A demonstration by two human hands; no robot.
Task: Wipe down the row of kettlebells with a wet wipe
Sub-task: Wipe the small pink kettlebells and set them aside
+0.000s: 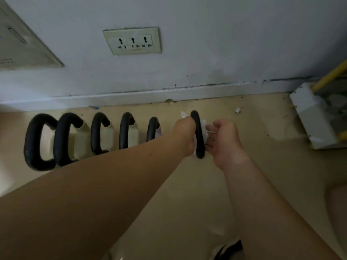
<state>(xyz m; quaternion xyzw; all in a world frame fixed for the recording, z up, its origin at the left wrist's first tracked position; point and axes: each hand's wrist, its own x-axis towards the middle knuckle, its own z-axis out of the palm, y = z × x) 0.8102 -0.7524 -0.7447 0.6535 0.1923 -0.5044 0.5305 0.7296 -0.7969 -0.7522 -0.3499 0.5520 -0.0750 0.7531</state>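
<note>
Several kettlebells with black handles and pale bodies stand in a row on the floor along the wall. My left hand (185, 133) grips the black handle (198, 136) of the rightmost kettlebell from its left side. My right hand (224, 141) is on the handle's right side and pinches a white wet wipe (205, 131) against it. A corner of the wipe sticks up behind my left hand. My left forearm hides the lower parts of the kettlebells (96, 133) to the left.
A wall with a triple power socket (133, 41) rises behind the row, and a skirting board (131, 96) runs along its foot. A white box with a yellow pole (317, 117) stands at the right. My shoe (228, 249) shows at the bottom edge.
</note>
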